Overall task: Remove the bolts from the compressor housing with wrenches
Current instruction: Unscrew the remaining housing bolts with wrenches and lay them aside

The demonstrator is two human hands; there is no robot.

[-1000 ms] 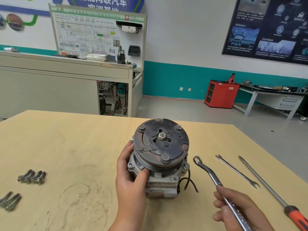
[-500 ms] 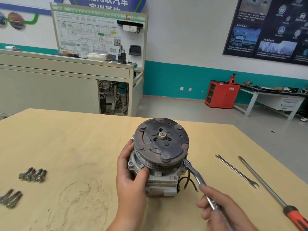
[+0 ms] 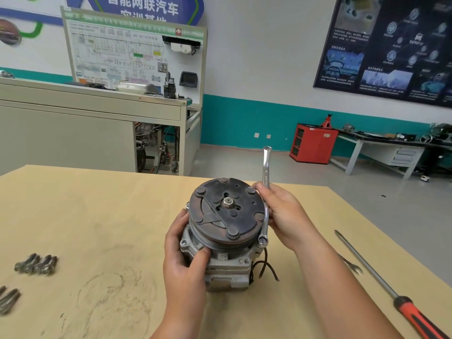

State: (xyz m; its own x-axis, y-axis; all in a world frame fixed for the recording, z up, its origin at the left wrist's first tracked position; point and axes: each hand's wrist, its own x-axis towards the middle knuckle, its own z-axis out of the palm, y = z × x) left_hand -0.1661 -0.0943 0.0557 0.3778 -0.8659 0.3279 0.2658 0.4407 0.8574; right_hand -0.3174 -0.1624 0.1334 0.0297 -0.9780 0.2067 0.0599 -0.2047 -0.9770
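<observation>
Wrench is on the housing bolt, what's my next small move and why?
Probably lift the ring wrench off the bolt and reseat it angled rightward: its handle lies beside the pulley, leaving little counterclockwise swing. The left hand grips the housing.

Wooden table (image 3: 97, 204), compressor (image 3: 227, 265), bolts (image 3: 36, 264) (two clusters), screwdriver (image 3: 381, 282)

My left hand (image 3: 183, 263) and right hand (image 3: 286, 216) are both bare; the forearms (image 3: 342, 289) likewise (uncovered as far as the lower edge of my view).

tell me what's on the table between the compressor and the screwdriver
An open-end wrench, partly hidden behind the right arm, shown in the head view.
</observation>
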